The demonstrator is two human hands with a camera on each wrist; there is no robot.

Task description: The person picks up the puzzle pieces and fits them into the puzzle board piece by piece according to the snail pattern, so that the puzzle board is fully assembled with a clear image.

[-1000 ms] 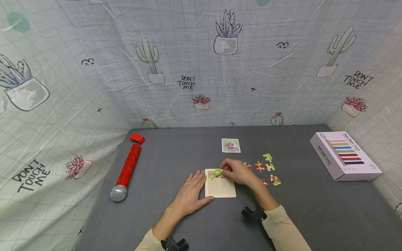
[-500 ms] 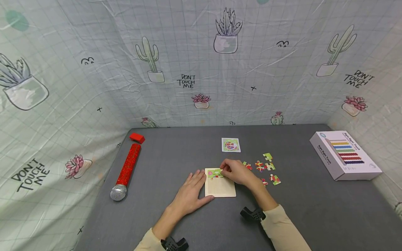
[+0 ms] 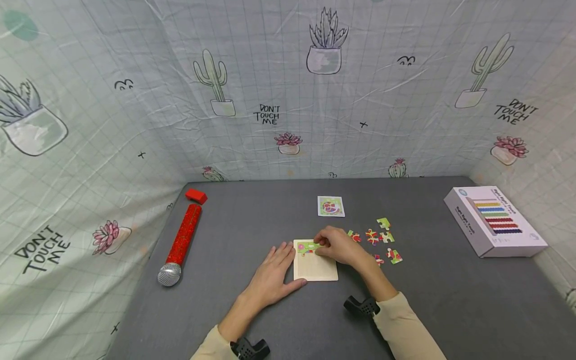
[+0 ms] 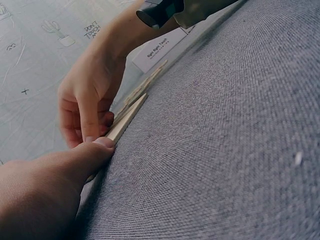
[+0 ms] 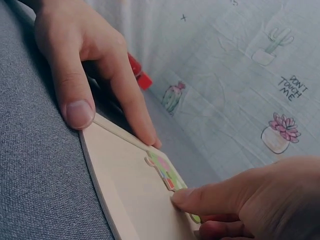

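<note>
A square wooden puzzle board (image 3: 315,270) lies on the dark table in the head view, with joined green-and-pink puzzle pieces (image 3: 308,247) along its far edge. My left hand (image 3: 270,280) lies flat at the board's left side, fingers straight, the thumb (image 4: 102,143) at the near corner. Over the far right part of the board, my right hand (image 3: 339,245) pinches a green puzzle piece (image 5: 195,218) between thumb and curled fingers, right beside the joined pieces. The fingers mostly cover that piece.
Several loose puzzle pieces (image 3: 385,237) lie right of the board. A picture card (image 3: 330,206) sits behind it. At the left are a red microphone (image 3: 183,237) and a red block (image 3: 196,196); a white box (image 3: 497,220) stands at the far right.
The right hand's fingertips have shifted very slightly on the board's top row. The left hand and the board keep their places, while the head view has tilted down a little.
</note>
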